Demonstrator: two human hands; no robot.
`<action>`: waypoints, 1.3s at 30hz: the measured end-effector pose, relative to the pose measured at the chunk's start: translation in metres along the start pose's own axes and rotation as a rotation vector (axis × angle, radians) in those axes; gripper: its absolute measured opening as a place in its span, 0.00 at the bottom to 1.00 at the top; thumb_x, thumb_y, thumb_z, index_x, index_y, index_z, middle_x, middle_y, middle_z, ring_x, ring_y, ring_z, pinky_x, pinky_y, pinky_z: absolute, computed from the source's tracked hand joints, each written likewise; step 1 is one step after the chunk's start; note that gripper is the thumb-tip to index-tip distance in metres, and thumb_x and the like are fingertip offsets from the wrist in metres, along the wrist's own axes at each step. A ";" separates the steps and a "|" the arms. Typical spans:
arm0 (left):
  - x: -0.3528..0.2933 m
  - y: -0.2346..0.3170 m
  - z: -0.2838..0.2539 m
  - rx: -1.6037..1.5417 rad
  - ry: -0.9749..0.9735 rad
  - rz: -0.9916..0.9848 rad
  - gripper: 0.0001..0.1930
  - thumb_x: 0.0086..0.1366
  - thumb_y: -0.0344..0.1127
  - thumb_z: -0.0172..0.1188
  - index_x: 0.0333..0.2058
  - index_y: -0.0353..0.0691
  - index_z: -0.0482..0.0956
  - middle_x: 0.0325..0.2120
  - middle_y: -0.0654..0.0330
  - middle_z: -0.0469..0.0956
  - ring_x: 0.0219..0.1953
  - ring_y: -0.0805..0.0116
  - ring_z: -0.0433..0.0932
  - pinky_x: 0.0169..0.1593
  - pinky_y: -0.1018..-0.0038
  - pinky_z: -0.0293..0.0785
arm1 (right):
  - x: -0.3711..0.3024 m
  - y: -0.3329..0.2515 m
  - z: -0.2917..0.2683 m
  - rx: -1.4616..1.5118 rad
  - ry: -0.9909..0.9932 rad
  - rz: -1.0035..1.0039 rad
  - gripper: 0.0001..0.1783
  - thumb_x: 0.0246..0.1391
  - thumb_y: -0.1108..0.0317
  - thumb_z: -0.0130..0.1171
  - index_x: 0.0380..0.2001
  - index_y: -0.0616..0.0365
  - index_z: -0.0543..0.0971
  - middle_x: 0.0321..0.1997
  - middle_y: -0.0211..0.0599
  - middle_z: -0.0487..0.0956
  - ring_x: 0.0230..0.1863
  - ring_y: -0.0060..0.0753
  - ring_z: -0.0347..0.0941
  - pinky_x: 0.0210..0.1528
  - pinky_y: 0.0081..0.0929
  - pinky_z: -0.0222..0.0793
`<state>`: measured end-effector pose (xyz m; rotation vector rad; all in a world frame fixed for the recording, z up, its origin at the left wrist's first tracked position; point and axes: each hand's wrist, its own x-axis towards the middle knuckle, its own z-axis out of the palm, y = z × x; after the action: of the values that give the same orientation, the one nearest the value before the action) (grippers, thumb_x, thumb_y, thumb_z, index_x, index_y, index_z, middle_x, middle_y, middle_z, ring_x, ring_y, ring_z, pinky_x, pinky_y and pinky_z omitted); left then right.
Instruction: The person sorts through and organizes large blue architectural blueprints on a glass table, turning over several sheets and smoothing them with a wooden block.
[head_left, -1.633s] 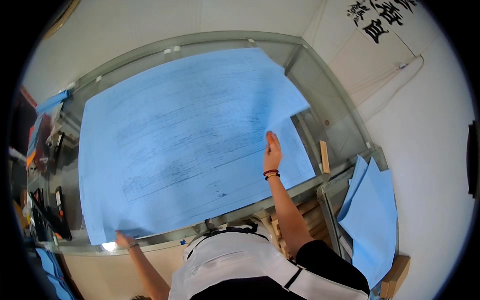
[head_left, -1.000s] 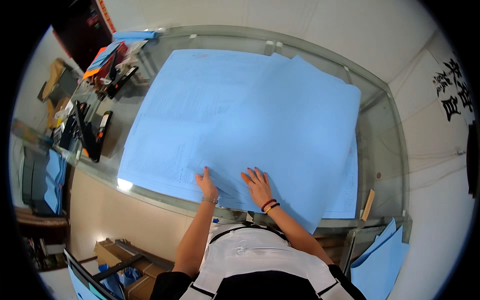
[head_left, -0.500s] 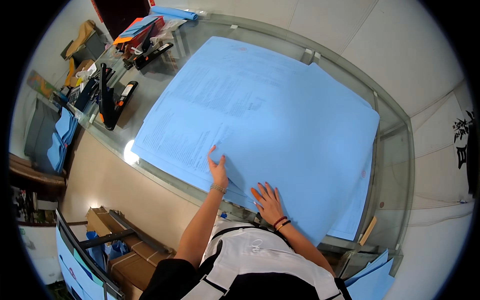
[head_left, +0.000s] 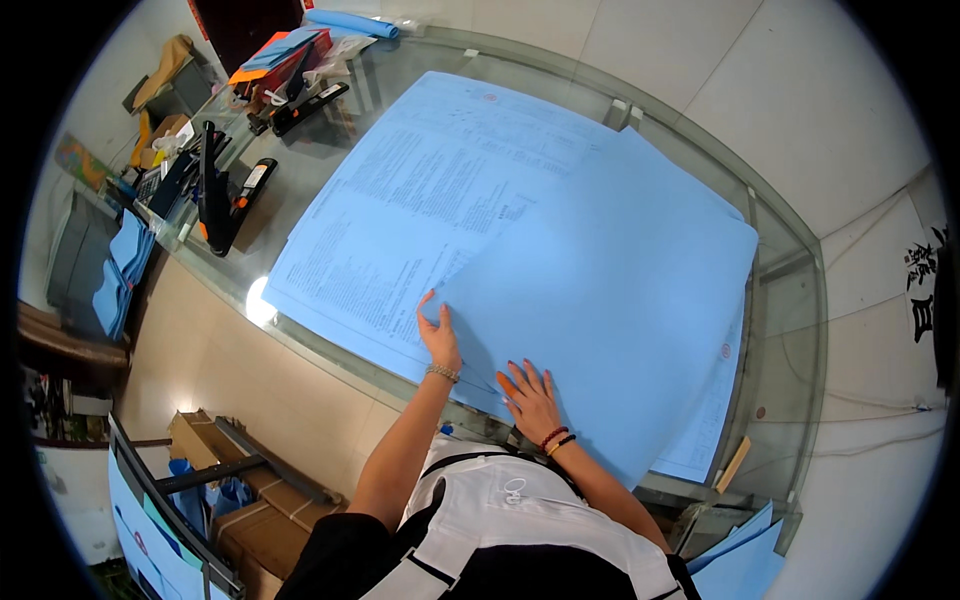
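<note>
A large blue paper sheet (head_left: 620, 270), plain on its visible side, lies folded over a stack of blue printed sheets (head_left: 400, 190) on a glass-topped table. My left hand (head_left: 438, 338) is at the left corner of the plain sheet, thumb and forefinger curled round its edge, and the corner stands slightly raised with a shadow below. A beaded bracelet circles that wrist. Flat on the near part of the same sheet rests my right hand (head_left: 532, 398), its fingers spread; one fingertip carries an orange cover.
Two black-and-orange long-arm staplers (head_left: 232, 200) (head_left: 308, 110) stand on the glass table (head_left: 300, 170) at left. Behind them are a red box (head_left: 300, 55) and a rolled blue sheet (head_left: 352, 23). A wooden strip (head_left: 733, 464) lies at the right edge. Cardboard boxes (head_left: 265, 535) sit on the floor.
My left hand has shifted very slightly to the right with the sheet's corner. Print on the sheets below looks clearer; my right hand stays almost in place.
</note>
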<state>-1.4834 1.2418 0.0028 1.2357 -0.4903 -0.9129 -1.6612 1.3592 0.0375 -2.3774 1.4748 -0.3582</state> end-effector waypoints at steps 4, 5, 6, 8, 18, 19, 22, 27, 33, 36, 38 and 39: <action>0.006 -0.009 0.006 0.016 0.095 0.049 0.16 0.59 0.26 0.51 0.46 0.45 0.69 0.36 0.65 0.69 0.33 0.79 0.64 0.36 0.81 0.63 | 0.002 0.007 0.001 -0.021 -0.061 -0.018 0.28 0.55 0.51 0.45 0.58 0.46 0.61 0.64 0.32 0.54 0.66 0.40 0.43 0.63 0.52 0.36; 0.010 -0.010 0.009 -0.014 0.092 0.067 0.15 0.59 0.25 0.51 0.46 0.45 0.69 0.35 0.65 0.69 0.31 0.79 0.64 0.34 0.81 0.63 | 0.004 0.013 0.000 -0.017 -0.087 -0.016 0.29 0.55 0.50 0.44 0.58 0.47 0.60 0.64 0.33 0.54 0.66 0.40 0.43 0.63 0.52 0.36; 0.018 -0.009 0.013 -0.043 0.086 0.085 0.15 0.59 0.24 0.50 0.45 0.45 0.70 0.34 0.66 0.69 0.30 0.80 0.63 0.33 0.82 0.63 | 0.007 0.018 -0.002 -0.012 -0.111 -0.012 0.31 0.55 0.48 0.43 0.59 0.48 0.59 0.64 0.34 0.54 0.66 0.41 0.43 0.63 0.51 0.37; 0.043 -0.006 0.016 -0.023 0.105 0.123 0.15 0.58 0.23 0.50 0.44 0.45 0.71 0.32 0.66 0.69 0.28 0.81 0.63 0.30 0.83 0.62 | 0.015 0.036 -0.011 0.005 -0.095 0.125 0.33 0.55 0.46 0.42 0.60 0.51 0.56 0.64 0.38 0.54 0.66 0.41 0.43 0.63 0.50 0.37; 0.158 0.026 -0.018 0.094 0.186 0.022 0.16 0.56 0.19 0.47 0.41 0.45 0.73 0.30 0.65 0.69 0.27 0.76 0.65 0.32 0.79 0.65 | -0.060 0.116 -0.070 -0.066 -0.091 0.286 0.31 0.58 0.52 0.40 0.61 0.56 0.52 0.63 0.41 0.56 0.65 0.38 0.47 0.65 0.42 0.39; 0.160 0.026 -0.021 0.114 0.210 0.008 0.16 0.56 0.19 0.47 0.41 0.45 0.74 0.30 0.65 0.69 0.27 0.76 0.65 0.31 0.79 0.65 | -0.071 0.118 -0.071 -0.040 -0.084 0.304 0.30 0.59 0.54 0.40 0.61 0.54 0.52 0.63 0.38 0.56 0.65 0.38 0.47 0.65 0.42 0.38; 0.162 0.022 -0.025 0.156 0.236 -0.049 0.16 0.56 0.19 0.47 0.40 0.46 0.74 0.30 0.64 0.69 0.28 0.76 0.65 0.32 0.78 0.66 | -0.097 0.121 -0.072 0.070 -0.067 0.355 0.29 0.59 0.54 0.39 0.61 0.51 0.52 0.63 0.39 0.56 0.66 0.38 0.46 0.65 0.42 0.37; 0.168 0.018 -0.031 0.081 0.181 -0.032 0.16 0.56 0.19 0.47 0.42 0.44 0.72 0.30 0.64 0.70 0.28 0.75 0.67 0.32 0.77 0.67 | -0.105 0.128 -0.068 0.139 -0.041 0.345 0.28 0.60 0.56 0.37 0.62 0.50 0.52 0.63 0.38 0.56 0.66 0.38 0.46 0.65 0.42 0.37; 0.181 0.021 -0.048 0.148 0.099 -0.023 0.19 0.56 0.20 0.49 0.46 0.41 0.69 0.31 0.62 0.72 0.27 0.71 0.70 0.31 0.75 0.69 | -0.112 0.130 -0.070 0.143 -0.049 0.356 0.26 0.61 0.59 0.35 0.61 0.50 0.53 0.63 0.38 0.57 0.65 0.36 0.47 0.65 0.41 0.36; 0.178 0.025 -0.056 0.656 0.170 0.277 0.24 0.56 0.27 0.53 0.53 0.36 0.61 0.41 0.53 0.70 0.38 0.59 0.71 0.40 0.66 0.69 | -0.104 0.127 -0.072 0.162 -0.043 0.366 0.25 0.61 0.60 0.36 0.60 0.48 0.55 0.63 0.32 0.58 0.65 0.32 0.48 0.66 0.39 0.36; 0.153 0.027 -0.026 1.221 0.128 0.743 0.32 0.55 0.34 0.55 0.56 0.30 0.53 0.51 0.45 0.61 0.51 0.49 0.61 0.51 0.57 0.60 | -0.109 0.128 -0.070 0.150 -0.025 0.370 0.24 0.61 0.60 0.35 0.60 0.48 0.55 0.63 0.30 0.58 0.65 0.30 0.48 0.66 0.39 0.36; 0.113 0.021 0.009 1.515 0.029 1.074 0.38 0.55 0.39 0.56 0.58 0.27 0.48 0.57 0.41 0.53 0.60 0.44 0.52 0.58 0.51 0.51 | -0.116 0.130 -0.071 0.152 -0.021 0.407 0.24 0.61 0.60 0.35 0.60 0.48 0.55 0.63 0.28 0.58 0.65 0.29 0.48 0.66 0.39 0.36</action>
<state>-1.4186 1.1462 0.0084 1.8744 -1.7620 0.6173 -1.8450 1.3995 0.0464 -1.8995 1.7997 -0.3285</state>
